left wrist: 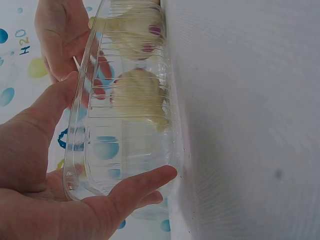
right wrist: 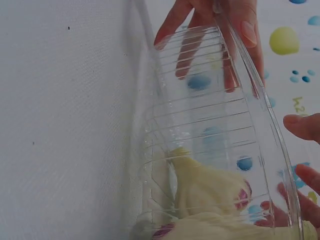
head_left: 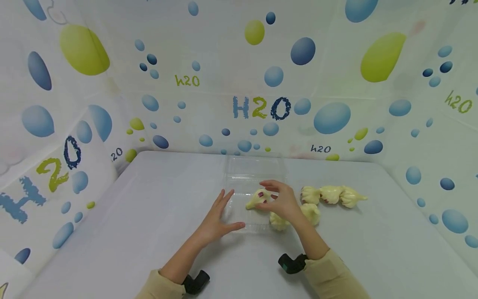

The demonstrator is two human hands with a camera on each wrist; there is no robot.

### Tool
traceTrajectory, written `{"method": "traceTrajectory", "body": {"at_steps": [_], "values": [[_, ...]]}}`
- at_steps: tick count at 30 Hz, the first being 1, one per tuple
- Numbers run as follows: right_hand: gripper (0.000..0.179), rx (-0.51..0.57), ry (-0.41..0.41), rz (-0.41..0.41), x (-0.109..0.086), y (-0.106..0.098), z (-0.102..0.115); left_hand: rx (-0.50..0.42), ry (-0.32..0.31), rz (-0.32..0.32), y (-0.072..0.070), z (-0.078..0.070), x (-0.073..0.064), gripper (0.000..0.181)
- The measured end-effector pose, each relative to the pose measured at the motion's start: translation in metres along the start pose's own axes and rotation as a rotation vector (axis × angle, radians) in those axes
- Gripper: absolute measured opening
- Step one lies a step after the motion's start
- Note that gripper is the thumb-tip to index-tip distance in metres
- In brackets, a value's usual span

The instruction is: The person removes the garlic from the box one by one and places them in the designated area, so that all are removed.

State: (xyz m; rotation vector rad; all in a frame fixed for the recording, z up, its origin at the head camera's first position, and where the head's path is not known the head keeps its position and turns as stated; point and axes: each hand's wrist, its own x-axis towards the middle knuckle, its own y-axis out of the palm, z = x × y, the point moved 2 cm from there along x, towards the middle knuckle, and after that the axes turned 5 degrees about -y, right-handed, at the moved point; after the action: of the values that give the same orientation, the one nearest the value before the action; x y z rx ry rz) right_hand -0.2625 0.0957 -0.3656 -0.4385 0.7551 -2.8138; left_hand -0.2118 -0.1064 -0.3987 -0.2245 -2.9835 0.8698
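A clear plastic clamshell box (head_left: 239, 218) stands in front of me, its lid (head_left: 254, 166) folded back. One garlic bulb (head_left: 257, 199) with purple patches lies inside; another garlic bulb (head_left: 278, 222) is at the front right corner. My left hand (head_left: 218, 222) spreads around the box's left end, thumb (left wrist: 150, 181) along the front wall. Above the bulb in the box, my right hand (head_left: 284, 203) has thumb and fingers parted on either side of it. The right wrist view shows those fingers (right wrist: 310, 177) apart from the garlic bulb (right wrist: 210, 185), behind the clear wall.
Right of the box, three garlic bulbs (head_left: 330, 194) lie in a row, with one more garlic bulb (head_left: 310, 214) in front of them. The white table (head_left: 168, 187) ends at a back wall covering (head_left: 224, 54) printed with blue and green drops.
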Motion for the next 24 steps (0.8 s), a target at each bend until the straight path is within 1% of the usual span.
{"method": "traceTrajectory", "body": {"at_steps": [5,10,14,18,24], "values": [[0.053,-0.059,0.005,0.003,0.002,0.005,0.0,-0.001,-0.01,0.005,0.001,0.0,-0.001,0.09],[0.053,-0.105,-0.003,0.021,0.003,0.007,0.0,0.013,-0.004,0.011,0.001,0.0,0.0,0.091],[0.054,-0.126,0.007,0.051,0.006,0.007,0.0,0.017,0.007,0.002,-0.001,0.0,0.001,0.092],[0.055,-0.127,0.038,0.087,0.008,0.007,0.0,0.012,0.004,0.01,-0.001,0.0,0.001,0.093],[0.056,-0.149,0.057,0.119,0.014,0.006,-0.002,0.01,0.005,0.013,0.0,-0.001,0.002,0.092]]}}
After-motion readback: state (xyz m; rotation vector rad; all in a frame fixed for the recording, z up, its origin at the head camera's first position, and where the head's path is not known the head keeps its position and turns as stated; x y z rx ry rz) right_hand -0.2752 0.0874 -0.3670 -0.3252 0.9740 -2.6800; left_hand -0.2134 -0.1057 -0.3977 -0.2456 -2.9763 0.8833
